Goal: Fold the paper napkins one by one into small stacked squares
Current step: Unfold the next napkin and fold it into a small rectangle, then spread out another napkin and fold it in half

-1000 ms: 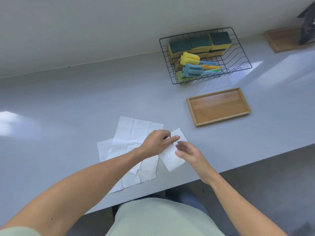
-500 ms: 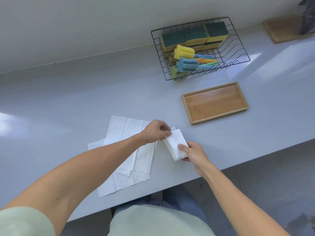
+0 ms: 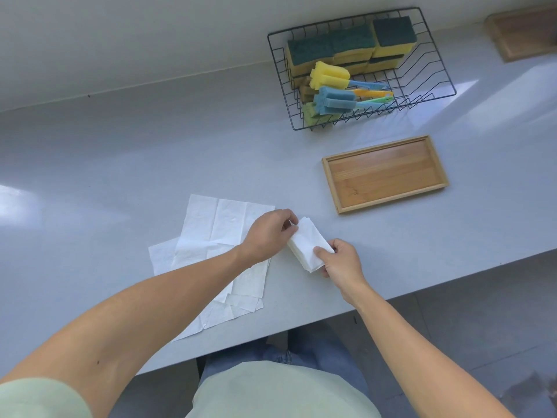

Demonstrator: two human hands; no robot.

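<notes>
A white folded napkin [image 3: 307, 244], now a narrow strip, is held between both hands just above the grey counter [image 3: 120, 164]. My left hand [image 3: 266, 230] pinches its far end. My right hand [image 3: 339, 259] grips its near end with the thumb on top. Left of them lies a loose pile of unfolded white napkins [image 3: 217, 236], partly hidden under my left forearm.
A shallow wooden tray [image 3: 384, 173] lies to the right, beyond the hands. Behind it a black wire basket [image 3: 361, 70] holds sponges and foam brushes. Another wooden tray [image 3: 524, 34] sits at the far right. The counter's front edge runs just below my right hand.
The napkin went from a flat rectangle pressed on the counter to a narrower strip gripped at both ends. My right hand closed onto its near end.
</notes>
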